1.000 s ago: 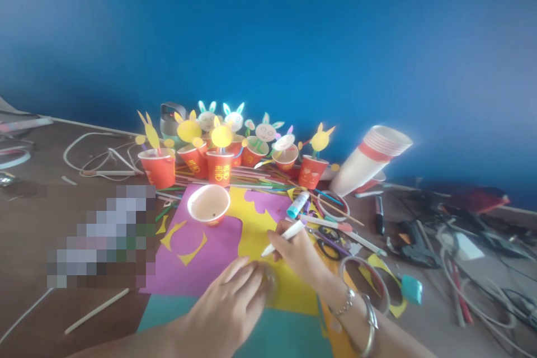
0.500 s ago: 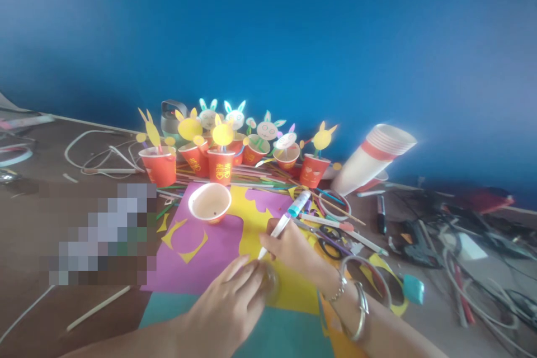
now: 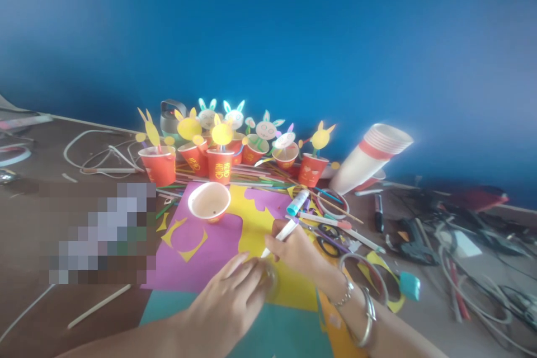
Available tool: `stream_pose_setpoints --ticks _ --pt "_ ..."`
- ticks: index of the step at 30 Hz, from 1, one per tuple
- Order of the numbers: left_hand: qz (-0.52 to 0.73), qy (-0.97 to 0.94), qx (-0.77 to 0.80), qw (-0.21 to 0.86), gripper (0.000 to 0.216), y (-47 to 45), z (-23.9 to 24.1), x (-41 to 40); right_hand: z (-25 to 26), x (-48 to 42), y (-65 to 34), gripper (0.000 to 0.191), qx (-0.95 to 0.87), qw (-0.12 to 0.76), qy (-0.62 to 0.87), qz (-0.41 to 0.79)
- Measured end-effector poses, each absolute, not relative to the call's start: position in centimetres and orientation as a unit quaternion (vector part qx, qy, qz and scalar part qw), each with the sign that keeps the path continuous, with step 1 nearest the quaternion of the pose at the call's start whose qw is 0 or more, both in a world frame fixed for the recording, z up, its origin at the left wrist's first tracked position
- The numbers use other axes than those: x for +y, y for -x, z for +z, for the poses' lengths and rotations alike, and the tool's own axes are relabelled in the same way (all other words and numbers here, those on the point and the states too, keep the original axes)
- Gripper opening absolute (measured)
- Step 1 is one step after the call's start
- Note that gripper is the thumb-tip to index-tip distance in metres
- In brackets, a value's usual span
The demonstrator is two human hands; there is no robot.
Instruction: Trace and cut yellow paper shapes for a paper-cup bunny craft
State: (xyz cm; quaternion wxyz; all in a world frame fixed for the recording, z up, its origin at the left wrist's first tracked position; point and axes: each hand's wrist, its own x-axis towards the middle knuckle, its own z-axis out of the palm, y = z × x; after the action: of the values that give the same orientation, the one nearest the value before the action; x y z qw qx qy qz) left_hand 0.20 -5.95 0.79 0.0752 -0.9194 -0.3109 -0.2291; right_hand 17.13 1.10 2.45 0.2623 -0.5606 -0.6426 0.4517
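My right hand [image 3: 296, 249] is closed in a writing grip round a white marker [image 3: 282, 236]. Its tip points down at the yellow paper [image 3: 251, 235], beside the fingertips of my left hand [image 3: 232, 291]. That hand lies over the paper, fingers bent and pressing on a clear round object [image 3: 272, 282] that looks like a tape roll; most of it is hidden. Under the yellow sheet are purple paper [image 3: 218, 260] and teal paper [image 3: 289, 330]. A paper cup [image 3: 210, 201] stands on the purple sheet, near a yellow cut-out scrap [image 3: 187, 254].
Behind stand several red cups [image 3: 220, 166] with paper rabbit figures, and a leaning stack of white cups [image 3: 369, 156]. To the right lie scissors [image 3: 329, 243], pens, tape rings [image 3: 364, 274], a black glue gun [image 3: 419, 246] and cables. A pale stick [image 3: 98, 306] lies left.
My right hand has shifted slightly right, and the marker tip has moved a little along the clear round object's edge. My left hand stays in place on it.
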Motion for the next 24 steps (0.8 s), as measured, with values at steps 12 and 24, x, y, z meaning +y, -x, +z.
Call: stream_pose_setpoints --ticks 12,24 --pt "-0.217 0.920 -0.319 0.070 0.030 -0.2 0.8 -6.1 0.8 -2.3 -19.6 0.030 -0.654 0.307 0.578 0.379" --pt "-0.215 0.923 -0.313 0.063 0.030 -0.2 0.8 -6.0 1.1 -6.2 -20.0 0.029 -0.697 0.299 0.576 0.305"
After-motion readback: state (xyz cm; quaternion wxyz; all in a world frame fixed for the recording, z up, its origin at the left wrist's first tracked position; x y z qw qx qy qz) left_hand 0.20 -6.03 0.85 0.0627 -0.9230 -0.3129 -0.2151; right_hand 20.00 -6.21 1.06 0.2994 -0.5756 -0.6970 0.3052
